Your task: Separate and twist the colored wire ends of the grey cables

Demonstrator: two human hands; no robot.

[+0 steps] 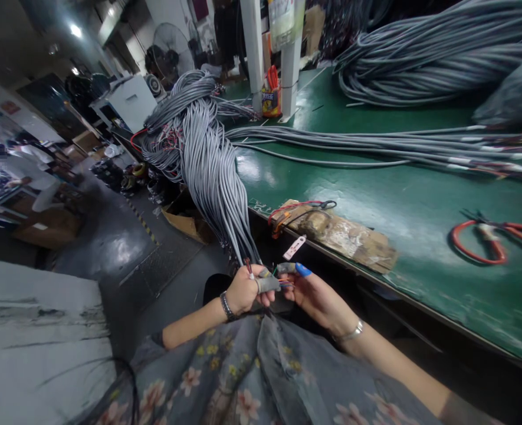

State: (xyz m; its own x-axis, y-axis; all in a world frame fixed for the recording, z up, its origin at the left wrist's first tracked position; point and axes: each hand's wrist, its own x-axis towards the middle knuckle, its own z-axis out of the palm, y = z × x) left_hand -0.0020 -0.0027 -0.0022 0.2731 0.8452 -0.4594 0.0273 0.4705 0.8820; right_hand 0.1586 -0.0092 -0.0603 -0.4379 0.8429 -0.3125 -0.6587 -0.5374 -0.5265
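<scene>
over our floral lap (pixel 252 372), our left hand (pixel 242 290) is closed in a fist round the end of the grey cables (pixel 207 159), its thumb in a grey cot. our right hand (pixel 316 295), index tip capped in blue, pinches the thin coloured wires (pixel 284 283) that stick out of that end, just between the two hands. we judge the wires light, limp and easily kinked or pulled from their sheath, so they are best taken close to the jacket. the cables themselves look rubbery, springy and heavy as a bundle, which drapes from the bench edge down to our fist. beyond, the green bench (pixel 376 189) is glossy and worn, with a scuffed cardboard piece (pixel 349 236) at its lip, red-handled cutters (pixel 493 242) to the right and a big coil (pixel 420 59) at the back. farther off stand a white post (pixel 252 47), a fan (pixel 171 50) and a dim workshop aisle.
</scene>
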